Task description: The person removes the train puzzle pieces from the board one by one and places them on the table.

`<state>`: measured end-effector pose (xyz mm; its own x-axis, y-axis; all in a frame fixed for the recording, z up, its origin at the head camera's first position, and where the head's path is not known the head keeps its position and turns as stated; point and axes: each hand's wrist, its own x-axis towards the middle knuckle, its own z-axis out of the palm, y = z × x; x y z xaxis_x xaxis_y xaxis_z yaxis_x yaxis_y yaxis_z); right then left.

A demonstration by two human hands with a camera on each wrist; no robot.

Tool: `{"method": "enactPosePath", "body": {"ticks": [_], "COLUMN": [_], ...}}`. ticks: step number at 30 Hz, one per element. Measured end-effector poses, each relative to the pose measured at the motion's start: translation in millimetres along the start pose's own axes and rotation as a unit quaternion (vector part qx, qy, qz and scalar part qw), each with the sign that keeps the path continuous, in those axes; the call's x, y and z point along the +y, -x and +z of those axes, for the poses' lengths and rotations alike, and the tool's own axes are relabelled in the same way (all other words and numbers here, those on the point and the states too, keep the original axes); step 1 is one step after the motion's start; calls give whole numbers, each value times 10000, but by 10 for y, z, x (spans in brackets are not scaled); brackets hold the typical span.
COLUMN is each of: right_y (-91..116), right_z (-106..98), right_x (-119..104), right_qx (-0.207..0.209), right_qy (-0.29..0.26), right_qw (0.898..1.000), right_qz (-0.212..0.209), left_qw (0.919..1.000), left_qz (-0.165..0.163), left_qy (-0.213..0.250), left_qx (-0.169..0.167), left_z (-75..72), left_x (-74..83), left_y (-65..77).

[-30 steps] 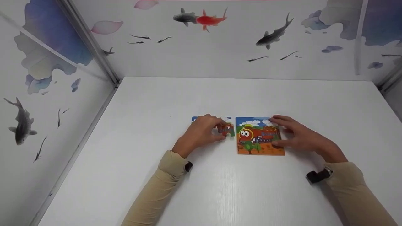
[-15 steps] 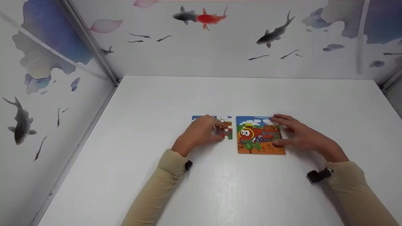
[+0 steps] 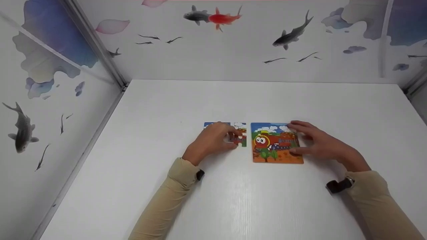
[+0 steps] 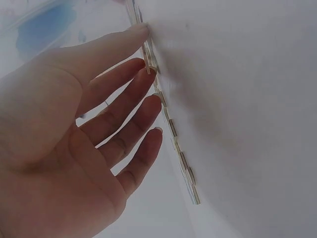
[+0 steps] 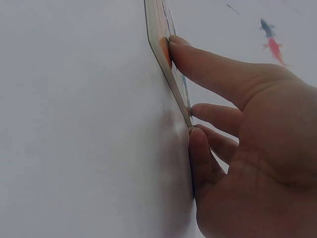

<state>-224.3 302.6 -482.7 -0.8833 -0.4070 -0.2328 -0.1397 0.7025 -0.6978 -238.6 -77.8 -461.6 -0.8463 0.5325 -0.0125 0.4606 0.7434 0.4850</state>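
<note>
In the head view my left hand (image 3: 211, 140) pinches a small puzzle piece (image 3: 240, 140) with thumb and index finger, at the right side of a partly joined jigsaw (image 3: 240, 126). The hand covers most of that jigsaw. In the left wrist view, the thin pieces (image 4: 172, 127) lie edge-on along the tabletop, with my fingertips right at their edge. My right hand (image 3: 320, 143) rests at the right side of a square train picture board (image 3: 275, 156). Its thumb lies on the board's face and its relaxed fingers reach the upper right corner.
The white table (image 3: 213, 203) ends at a back wall (image 3: 230, 56) printed with fish, and a side panel (image 3: 60, 133) stands at the left. A narrow gap separates jigsaw and board. Dark wrist straps (image 3: 338, 186) show at the cuffs.
The small piece in my left hand has shifted slightly left and now lies in line with the piece above it. My right hand and the train board have stayed in place.
</note>
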Motion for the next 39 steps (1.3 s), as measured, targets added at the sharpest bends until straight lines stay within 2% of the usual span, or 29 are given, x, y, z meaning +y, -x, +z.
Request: {"method": "enactPosePath", "body": {"ticks": [13,19,24,32,39], "right_y": [10,2,7,6,-9], "right_z": [8,8,-4,0,-3], "right_x": [7,16,8,22,21], "right_qx": [6,-17,-34,-7,7], "right_qy": [64,73,-2,18,105], "right_qw": [10000,9999,10000,10000,9999], "right_qz": [42,74,53,27,-22], "left_qw": [10000,9997,9991,9971,9962], "left_qz": [3,178,388,744,848], "left_qy": [-87,-164,-121,-147,-197], "left_qx": [-43,66,136,50,-87], "left_z": [4,-2,-9,48,143], "left_x": [15,43,122,264,454], "left_y": [10,1,-31,-93,-216]}}
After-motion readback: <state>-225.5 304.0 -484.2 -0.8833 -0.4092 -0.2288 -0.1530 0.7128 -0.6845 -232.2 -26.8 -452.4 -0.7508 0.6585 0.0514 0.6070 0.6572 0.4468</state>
